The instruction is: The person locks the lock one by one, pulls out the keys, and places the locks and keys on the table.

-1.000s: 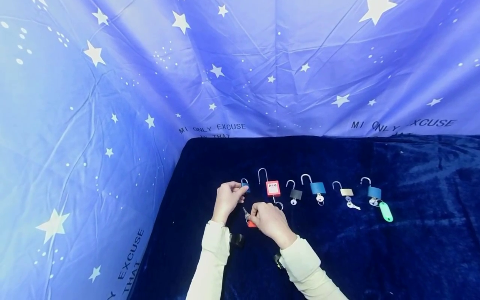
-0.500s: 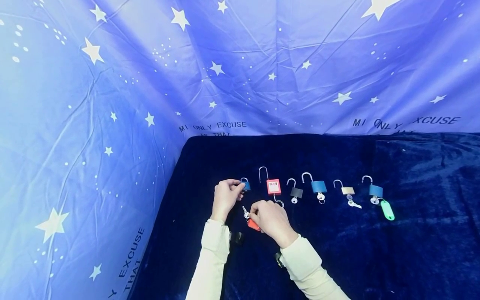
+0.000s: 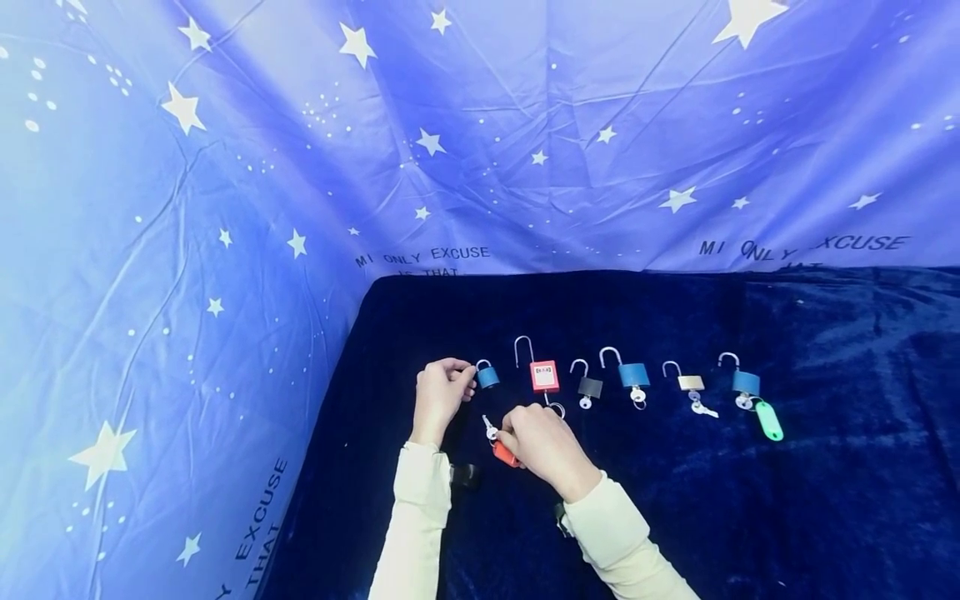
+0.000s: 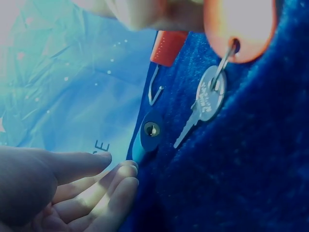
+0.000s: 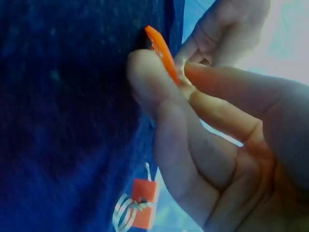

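Observation:
A small blue padlock (image 3: pixel 487 377), its shackle down in the body, lies at the left end of the row. My left hand (image 3: pixel 441 396) is just left of it, fingertips at its edge. In the left wrist view, the thumb stands apart from the loosely bent fingers, and the keyhole of the blue padlock (image 4: pixel 145 140) faces the camera. My right hand (image 3: pixel 543 442) pinches an orange key tag (image 3: pixel 506 452) in front of the row. From its ring hangs a silver key (image 4: pixel 205 99), blade pointing towards the padlock. The orange tag (image 5: pixel 162 53) shows edge-on in the right wrist view.
Right of the blue padlock lie a red padlock (image 3: pixel 544 377), a dark grey one (image 3: pixel 589 388), and several blue and brass ones, shackles raised and keys inserted. A green tag (image 3: pixel 768 420) hangs from the rightmost. Dark blue cloth (image 3: pixel 847 500) covers the table; a starry curtain (image 3: pixel 525 100) rises behind.
My left hand has let go of the blue padlock and shifted slightly left, leaving it lying in full view. The right hand keeps the orange tag and key in almost the same place.

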The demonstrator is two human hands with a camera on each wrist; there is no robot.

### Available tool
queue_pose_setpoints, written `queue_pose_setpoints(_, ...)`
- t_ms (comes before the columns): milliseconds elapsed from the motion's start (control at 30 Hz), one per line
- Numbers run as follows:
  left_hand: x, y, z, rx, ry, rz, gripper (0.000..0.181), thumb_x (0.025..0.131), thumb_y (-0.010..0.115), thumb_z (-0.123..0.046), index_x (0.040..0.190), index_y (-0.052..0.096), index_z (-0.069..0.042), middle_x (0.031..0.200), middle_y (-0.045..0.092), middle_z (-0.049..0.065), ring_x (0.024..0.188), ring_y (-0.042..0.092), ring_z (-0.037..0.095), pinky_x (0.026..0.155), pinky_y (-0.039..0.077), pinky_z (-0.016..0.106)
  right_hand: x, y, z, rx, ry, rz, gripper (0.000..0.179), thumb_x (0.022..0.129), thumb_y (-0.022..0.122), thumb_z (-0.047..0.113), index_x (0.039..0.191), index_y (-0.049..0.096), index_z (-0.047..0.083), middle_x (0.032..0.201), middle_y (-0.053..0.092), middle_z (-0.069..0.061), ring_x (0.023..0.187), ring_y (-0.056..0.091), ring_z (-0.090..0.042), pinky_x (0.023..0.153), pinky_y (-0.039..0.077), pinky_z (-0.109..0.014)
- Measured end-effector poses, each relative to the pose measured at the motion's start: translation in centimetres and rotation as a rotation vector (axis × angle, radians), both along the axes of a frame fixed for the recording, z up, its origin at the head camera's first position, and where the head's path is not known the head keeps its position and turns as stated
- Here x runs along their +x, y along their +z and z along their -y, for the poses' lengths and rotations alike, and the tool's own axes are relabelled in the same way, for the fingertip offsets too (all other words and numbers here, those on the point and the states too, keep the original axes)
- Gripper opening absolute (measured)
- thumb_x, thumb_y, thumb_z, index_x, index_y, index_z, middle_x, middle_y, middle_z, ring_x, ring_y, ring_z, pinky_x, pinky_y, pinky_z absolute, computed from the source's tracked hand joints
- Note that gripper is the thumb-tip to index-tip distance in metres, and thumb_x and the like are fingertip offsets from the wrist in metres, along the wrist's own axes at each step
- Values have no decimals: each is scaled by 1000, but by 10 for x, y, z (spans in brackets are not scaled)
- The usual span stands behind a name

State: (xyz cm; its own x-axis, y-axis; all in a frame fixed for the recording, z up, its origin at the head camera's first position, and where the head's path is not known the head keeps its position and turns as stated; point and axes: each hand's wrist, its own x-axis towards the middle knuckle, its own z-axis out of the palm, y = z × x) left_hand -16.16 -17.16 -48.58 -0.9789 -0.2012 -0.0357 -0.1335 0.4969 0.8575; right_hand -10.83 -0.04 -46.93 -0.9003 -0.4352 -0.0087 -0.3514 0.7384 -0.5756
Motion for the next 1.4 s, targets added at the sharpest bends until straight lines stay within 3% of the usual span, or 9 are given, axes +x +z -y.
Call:
queue_pose_setpoints(267, 2, 5, 5, 32, -3, -25, 12, 92, 69, -10, 95, 74, 1, 71, 73, 11, 55, 68, 15, 54, 59, 24, -1, 6, -7, 52, -3, -56, 22, 86, 75, 16, 66, 67, 18, 54, 48, 12, 49, 45, -8, 52, 39, -29)
queue_pose_setpoints(500, 3, 9, 6, 31, -25, -44, 13, 91, 70, -7, 99, 73, 3, 76, 74, 13, 60, 70, 17, 56, 60, 24, -6, 11, -14, -7, -32, -80, 10, 84, 78, 20, 77, 71, 19, 67, 62, 14, 58, 55, -5, 52, 43, -26)
queue_pose_setpoints(733, 5, 11, 2, -32, -32, -69, 12, 90, 72, -8, 99, 74, 0, 80, 75, 10, 66, 71, 20, 60, 60, 25, -12, 12, -22, -75, -56, -113, 6, 84, 78, 21, 87, 72, 19, 72, 65, 15, 62, 57, -4, 53, 45, -25)
queue_pose_setpoints(967, 3, 12, -11, -91, -62, -84, 15, 90, 72, -10, 101, 74, -1, 82, 76, 6, 67, 70, 15, 64, 58, 29, -18, 8, -35, -90, -118, -126, 19, 86, 76, 20, 100, 70, 10, 77, 65, 9, 68, 60, -8, 59, 49, -30)
queue_pose_setpoints(1167, 2, 15, -25, -36, -131, -126, 17, 90, 72, -11, 104, 73, 0, 85, 76, 7, 71, 72, 19, 65, 58, 27, -24, 1, -44, -94, -178, -152, 23, 85, 76, 13, 103, 63, 5, 84, 60, -1, 71, 60, -12, 61, 50, -31)
queue_pose_setpoints(1300, 1, 16, -31, 15, -175, -132, 19, 92, 71, -12, 106, 72, 1, 90, 76, 10, 75, 73, 27, 65, 59, 25, -27, -1, -46, -107, -229, -179, 29, 87, 73, 9, 112, 63, 0, 91, 64, -6, 77, 63, -20, 67, 54, -40)
queue_pose_setpoints(1400, 1, 15, -32, 14, -172, -137, 19, 91, 72, -12, 105, 73, 0, 91, 76, 10, 78, 73, 26, 69, 60, 26, -27, -3, -48, -114, -260, -188, 31, 88, 71, 8, 116, 63, -1, 97, 66, -10, 84, 64, -25, 72, 55, -46)
